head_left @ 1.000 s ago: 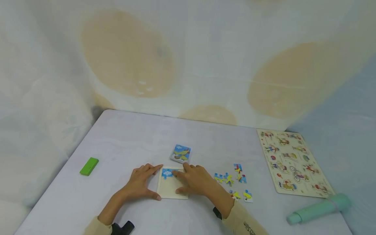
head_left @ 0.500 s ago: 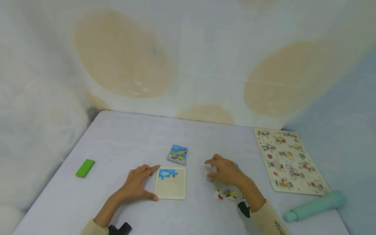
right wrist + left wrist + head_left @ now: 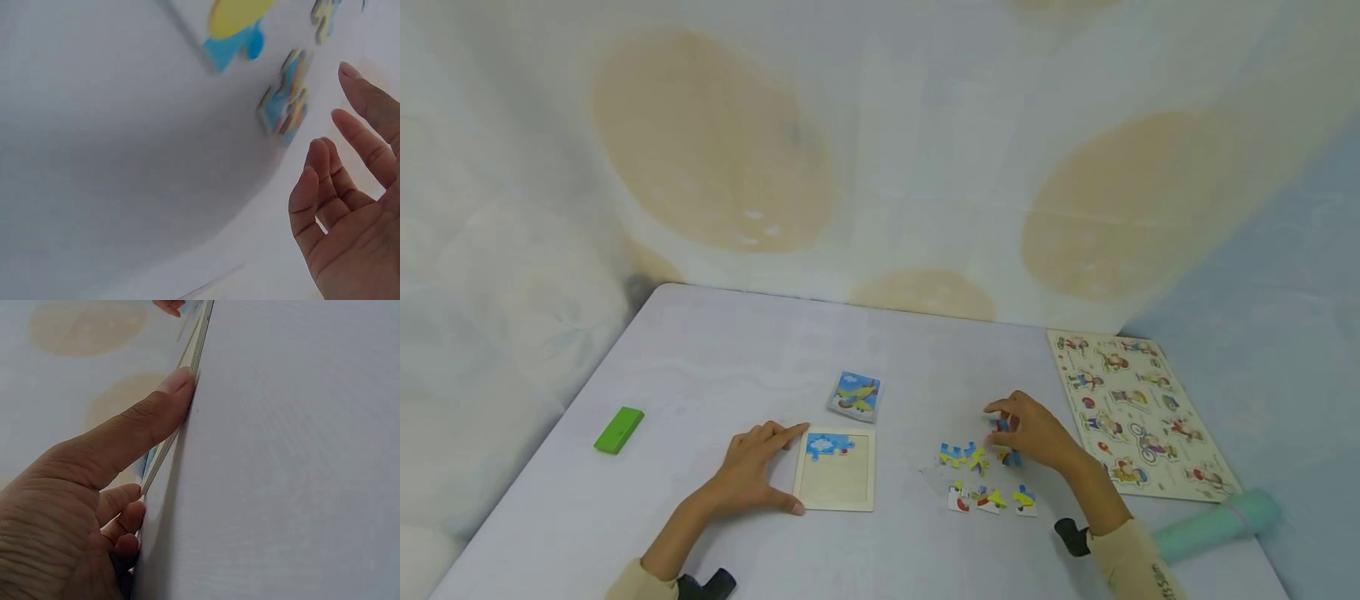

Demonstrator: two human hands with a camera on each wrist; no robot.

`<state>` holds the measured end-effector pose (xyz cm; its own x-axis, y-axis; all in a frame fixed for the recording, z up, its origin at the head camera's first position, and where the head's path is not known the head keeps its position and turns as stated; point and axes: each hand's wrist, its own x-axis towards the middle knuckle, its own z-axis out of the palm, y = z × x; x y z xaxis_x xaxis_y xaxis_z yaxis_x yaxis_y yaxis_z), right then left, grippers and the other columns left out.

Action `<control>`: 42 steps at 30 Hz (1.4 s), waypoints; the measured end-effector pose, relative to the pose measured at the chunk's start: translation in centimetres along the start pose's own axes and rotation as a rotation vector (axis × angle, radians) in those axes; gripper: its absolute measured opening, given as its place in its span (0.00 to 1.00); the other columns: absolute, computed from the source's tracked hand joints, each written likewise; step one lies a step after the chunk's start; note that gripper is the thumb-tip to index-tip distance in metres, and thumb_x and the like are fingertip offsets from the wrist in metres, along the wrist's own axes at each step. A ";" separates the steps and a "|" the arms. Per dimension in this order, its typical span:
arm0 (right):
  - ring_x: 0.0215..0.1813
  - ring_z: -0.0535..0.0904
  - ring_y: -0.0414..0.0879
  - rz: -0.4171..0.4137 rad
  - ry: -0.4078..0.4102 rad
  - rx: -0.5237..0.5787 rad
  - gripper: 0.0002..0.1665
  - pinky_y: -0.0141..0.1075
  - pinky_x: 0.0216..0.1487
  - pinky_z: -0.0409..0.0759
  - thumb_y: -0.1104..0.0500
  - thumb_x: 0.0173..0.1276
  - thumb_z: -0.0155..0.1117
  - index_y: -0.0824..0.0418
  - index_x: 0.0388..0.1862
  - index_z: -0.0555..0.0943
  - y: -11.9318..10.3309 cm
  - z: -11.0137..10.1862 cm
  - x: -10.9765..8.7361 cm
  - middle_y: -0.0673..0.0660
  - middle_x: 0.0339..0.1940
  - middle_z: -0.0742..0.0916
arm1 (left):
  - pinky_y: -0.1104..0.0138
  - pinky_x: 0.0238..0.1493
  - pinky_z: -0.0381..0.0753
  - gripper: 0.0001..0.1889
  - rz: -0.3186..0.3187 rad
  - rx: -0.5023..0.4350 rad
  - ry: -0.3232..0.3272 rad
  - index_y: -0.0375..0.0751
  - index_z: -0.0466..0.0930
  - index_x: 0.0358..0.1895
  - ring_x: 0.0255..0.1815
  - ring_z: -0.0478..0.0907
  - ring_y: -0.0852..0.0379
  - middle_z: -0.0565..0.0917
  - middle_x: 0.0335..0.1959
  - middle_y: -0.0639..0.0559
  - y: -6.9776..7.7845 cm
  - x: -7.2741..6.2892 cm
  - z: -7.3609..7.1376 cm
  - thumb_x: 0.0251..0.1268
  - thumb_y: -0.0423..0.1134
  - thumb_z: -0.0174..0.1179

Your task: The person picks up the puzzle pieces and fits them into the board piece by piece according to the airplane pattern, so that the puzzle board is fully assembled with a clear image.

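Right sleeve (image 3: 1135, 554): runs off the bottom edge of the head view; bears lettering (image 3: 1163, 582) too small to read.
Left sleeve (image 3: 642, 583): likewise cut off below.
Green roll (image 3: 1221, 523): disappears at its left end behind the right sleeve.
Puzzle piece (image 3: 1002, 426): partly covered by the right grip (image 3: 1033, 429); impossible to tell if touched.
Yellow-and-blue piece (image 3: 232, 28): blurs, and runs off the top edge in the right wrist view.
Wooden frame (image 3: 835, 492): shows only edge-on in the left wrist view, partly hidden by the left grip (image 3: 756, 471).
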<state>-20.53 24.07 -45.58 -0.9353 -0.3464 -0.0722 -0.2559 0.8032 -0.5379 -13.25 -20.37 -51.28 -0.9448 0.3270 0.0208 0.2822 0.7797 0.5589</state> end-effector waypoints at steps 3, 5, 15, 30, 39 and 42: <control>0.35 0.70 0.46 0.030 0.000 -0.023 0.24 0.36 0.35 0.71 0.56 0.59 0.76 0.63 0.53 0.83 1.0 0.0 -0.1 0.57 0.39 0.78 | 0.51 0.54 0.61 0.60 -0.002 0.002 -0.001 0.55 0.67 0.73 0.49 0.65 0.59 0.69 0.45 0.64 0.1 0.0 0.0 0.26 0.70 0.77; 0.36 0.70 0.46 0.038 -0.003 -0.027 0.23 0.37 0.36 0.71 0.56 0.59 0.75 0.62 0.53 0.83 1.8 0.0 -0.2 0.57 0.39 0.77 | 0.51 0.54 0.61 0.60 -0.003 0.000 -0.001 0.55 0.67 0.73 0.49 0.65 0.59 0.69 0.45 0.64 0.1 0.0 0.0 0.26 0.70 0.77; 0.37 0.68 0.45 0.021 0.041 0.027 0.20 0.36 0.38 0.70 0.55 0.60 0.75 0.57 0.50 0.83 3.9 0.6 -0.4 0.54 0.36 0.77 | 0.52 0.54 0.60 0.60 0.000 -0.003 -0.001 0.56 0.67 0.73 0.48 0.64 0.60 0.69 0.44 0.64 -0.1 0.0 0.1 0.26 0.72 0.76; 0.33 0.66 0.41 -0.033 0.151 -0.048 0.17 0.32 0.31 0.67 0.55 0.56 0.78 0.61 0.41 0.85 4.1 1.2 -0.8 0.51 0.33 0.76 | 0.52 0.53 0.60 0.60 -0.004 0.000 0.004 0.56 0.67 0.73 0.48 0.64 0.60 0.68 0.43 0.64 -0.2 0.0 0.1 0.26 0.71 0.77; 0.32 0.67 0.42 -0.016 0.182 -0.035 0.18 0.32 0.31 0.67 0.53 0.54 0.79 0.61 0.40 0.85 3.6 0.9 -1.1 0.52 0.32 0.76 | 0.51 0.54 0.60 0.60 -0.007 -0.010 0.000 0.57 0.67 0.73 0.47 0.64 0.60 0.68 0.43 0.65 -0.1 0.0 0.1 0.26 0.71 0.77; 0.32 0.66 0.40 -0.038 0.187 -0.041 0.19 0.31 0.31 0.67 0.52 0.54 0.80 0.61 0.40 0.85 3.5 1.0 -1.1 0.51 0.32 0.76 | 0.51 0.54 0.60 0.60 -0.007 -0.004 0.002 0.57 0.67 0.73 0.48 0.64 0.60 0.68 0.43 0.65 -0.1 0.0 0.1 0.26 0.71 0.77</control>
<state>-20.13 26.78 -48.20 -0.9529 -0.2839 0.1071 -0.2982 0.8115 -0.5025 -13.29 -20.38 -51.43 -0.9470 0.3206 0.0183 0.2749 0.7801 0.5620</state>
